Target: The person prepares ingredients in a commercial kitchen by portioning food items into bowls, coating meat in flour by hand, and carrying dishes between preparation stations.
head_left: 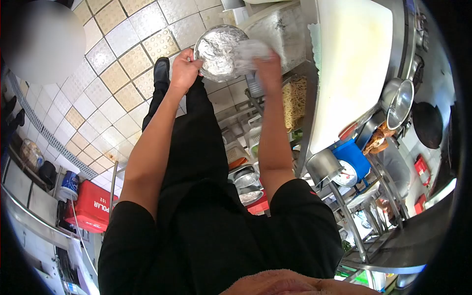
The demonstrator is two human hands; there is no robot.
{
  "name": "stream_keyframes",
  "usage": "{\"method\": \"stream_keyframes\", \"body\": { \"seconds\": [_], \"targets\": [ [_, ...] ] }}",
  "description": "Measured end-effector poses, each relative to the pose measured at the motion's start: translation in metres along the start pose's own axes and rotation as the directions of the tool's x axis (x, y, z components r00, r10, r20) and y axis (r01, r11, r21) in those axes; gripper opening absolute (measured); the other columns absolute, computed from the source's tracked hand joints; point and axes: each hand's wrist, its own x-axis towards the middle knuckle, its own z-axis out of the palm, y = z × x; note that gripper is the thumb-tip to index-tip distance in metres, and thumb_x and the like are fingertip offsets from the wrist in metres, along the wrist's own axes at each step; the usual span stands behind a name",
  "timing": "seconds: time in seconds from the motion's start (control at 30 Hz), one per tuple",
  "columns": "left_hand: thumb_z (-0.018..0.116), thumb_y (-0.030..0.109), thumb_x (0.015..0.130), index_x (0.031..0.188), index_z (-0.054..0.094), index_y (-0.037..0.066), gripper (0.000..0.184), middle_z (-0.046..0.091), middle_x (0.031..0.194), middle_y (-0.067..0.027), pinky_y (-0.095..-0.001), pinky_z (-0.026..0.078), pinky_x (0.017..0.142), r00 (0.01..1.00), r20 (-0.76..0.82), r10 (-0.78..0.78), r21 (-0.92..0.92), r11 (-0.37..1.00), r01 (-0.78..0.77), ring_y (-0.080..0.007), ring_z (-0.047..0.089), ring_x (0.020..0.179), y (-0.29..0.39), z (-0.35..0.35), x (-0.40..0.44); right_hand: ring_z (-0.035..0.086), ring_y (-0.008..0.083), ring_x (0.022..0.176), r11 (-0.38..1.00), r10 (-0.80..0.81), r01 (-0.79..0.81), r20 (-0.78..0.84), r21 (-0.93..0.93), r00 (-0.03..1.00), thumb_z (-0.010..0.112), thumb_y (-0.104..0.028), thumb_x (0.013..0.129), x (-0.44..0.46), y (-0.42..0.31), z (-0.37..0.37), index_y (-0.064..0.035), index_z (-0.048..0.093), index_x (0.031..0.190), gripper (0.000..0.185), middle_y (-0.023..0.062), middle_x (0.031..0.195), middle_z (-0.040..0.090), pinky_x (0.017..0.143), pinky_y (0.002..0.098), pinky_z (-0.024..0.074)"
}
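Note:
A round metal bowl (198, 55) is held out over the tiled floor, with white flour-like powder (219, 49) heaped in it. My left hand (185, 72) grips the bowl's rim on the left side, thumb over the edge. On the opposite side, my right hand (268, 71) is smeared by motion. A pale, translucent, blurred thing (250, 51) extends from it over the bowl's right side; its kind is unclear. My right fingers look closed around that thing, though blur hides the detail.
Right of the bowl stands a whitish bin (285, 37). Noodles (294, 103) sit in a tray below the counter edge, beside a long white cutting board (351, 69). Farther back are a blue scale (351, 160), a metal pot (324, 166) and a red cooler (88, 206).

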Motion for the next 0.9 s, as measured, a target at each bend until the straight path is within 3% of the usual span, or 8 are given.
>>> {"method": "stream_keyframes", "body": {
  "seconds": [0.07,0.17,0.27,0.37,0.4,0.5,0.67,0.9],
  "targets": [
    [0.062,-0.001,0.076,0.065,0.041,0.007,0.025,0.053,0.063,-0.0017,-0.0265,0.046,0.050,1.000,0.002,0.021,0.027,0.999,-0.021,-0.0091,0.052,0.055,0.006,-0.001,-0.005,0.057,0.0300,0.104,0.791,-0.327,0.355,0.145,-0.499,0.934,0.070,-0.004,0.069,-0.012,-0.006,0.036,0.0044,0.055,0.117,0.051,0.0208,0.114,0.056,0.084,0.0360,0.0485],
    [0.062,0.002,0.076,0.064,0.038,0.007,0.027,0.052,0.062,-0.0029,-0.0266,0.047,0.047,0.997,-0.011,0.075,0.040,0.996,-0.075,-0.0101,0.054,0.054,0.016,-0.005,-0.014,0.049,0.0391,0.114,0.562,-0.432,0.331,0.073,-0.758,0.899,0.071,-0.006,0.066,-0.044,-0.052,0.072,0.0024,0.053,0.122,0.059,0.0271,0.122,0.047,0.093,0.0405,0.0429],
    [0.060,-0.001,0.075,0.064,0.039,0.007,0.025,0.052,0.062,-0.0021,-0.0264,0.046,0.046,0.996,-0.015,0.083,-0.046,0.995,-0.083,-0.0095,0.053,0.055,0.041,-0.009,-0.040,0.041,0.0458,0.119,0.690,-0.325,0.249,0.017,-0.680,0.946,0.071,-0.006,0.065,-0.075,-0.084,0.086,0.0006,0.051,0.124,0.063,0.0291,0.127,0.041,0.099,0.0454,0.0371],
    [0.058,-0.004,0.076,0.065,0.039,0.008,0.024,0.051,0.062,-0.0014,-0.0265,0.045,0.045,0.991,0.011,0.133,-0.127,0.983,-0.131,-0.0087,0.052,0.054,0.079,-0.010,-0.068,0.040,0.0491,0.119,0.602,-0.414,0.358,0.104,-0.713,0.904,0.068,-0.005,0.067,-0.087,-0.107,0.094,-0.0028,0.052,0.124,0.060,0.0340,0.130,0.036,0.099,0.0493,0.0376],
    [0.056,-0.006,0.076,0.065,0.040,0.008,0.024,0.050,0.063,-0.0007,-0.0264,0.045,0.044,0.989,0.025,0.144,-0.144,0.980,-0.139,-0.0080,0.050,0.054,0.096,-0.010,-0.078,0.046,0.0460,0.115,0.553,-0.462,0.364,0.088,-0.750,0.883,0.069,-0.004,0.066,-0.085,-0.112,0.095,-0.0020,0.054,0.121,0.058,0.0306,0.126,0.042,0.096,0.0468,0.0410],
    [0.057,-0.005,0.075,0.065,0.040,0.008,0.023,0.050,0.063,-0.0007,-0.0267,0.045,0.044,0.983,0.016,0.182,-0.113,0.977,-0.179,-0.0089,0.050,0.053,0.127,-0.022,-0.090,0.051,0.0436,0.110,0.676,-0.367,0.306,0.053,-0.670,0.929,0.073,-0.003,0.060,-0.084,-0.162,0.092,0.0031,0.056,0.116,0.059,0.0277,0.117,0.051,0.093,0.0439,0.0435],
    [0.056,-0.001,0.075,0.066,0.041,0.006,0.019,0.051,0.063,-0.0039,-0.0289,0.047,0.046,0.962,0.001,0.274,0.083,0.958,-0.274,-0.0126,0.052,0.055,0.185,-0.035,-0.106,0.056,0.0420,0.102,0.496,-0.602,0.472,0.103,-0.729,0.792,0.069,-0.001,0.061,-0.102,-0.247,0.078,0.0032,0.061,0.105,0.045,0.0267,0.110,0.057,0.090,0.0414,0.0465],
    [0.057,0.000,0.074,0.065,0.041,0.007,0.020,0.052,0.063,-0.0037,-0.0282,0.048,0.046,0.948,0.025,0.318,-0.090,0.945,-0.315,-0.0123,0.053,0.054,0.237,-0.042,-0.131,0.059,0.0349,0.099,0.523,-0.586,0.502,0.137,-0.688,0.798,0.067,0.002,0.063,-0.150,-0.353,0.079,0.0018,0.060,0.110,0.047,0.0202,0.107,0.060,0.088,0.0360,0.0470]
  ]
}}
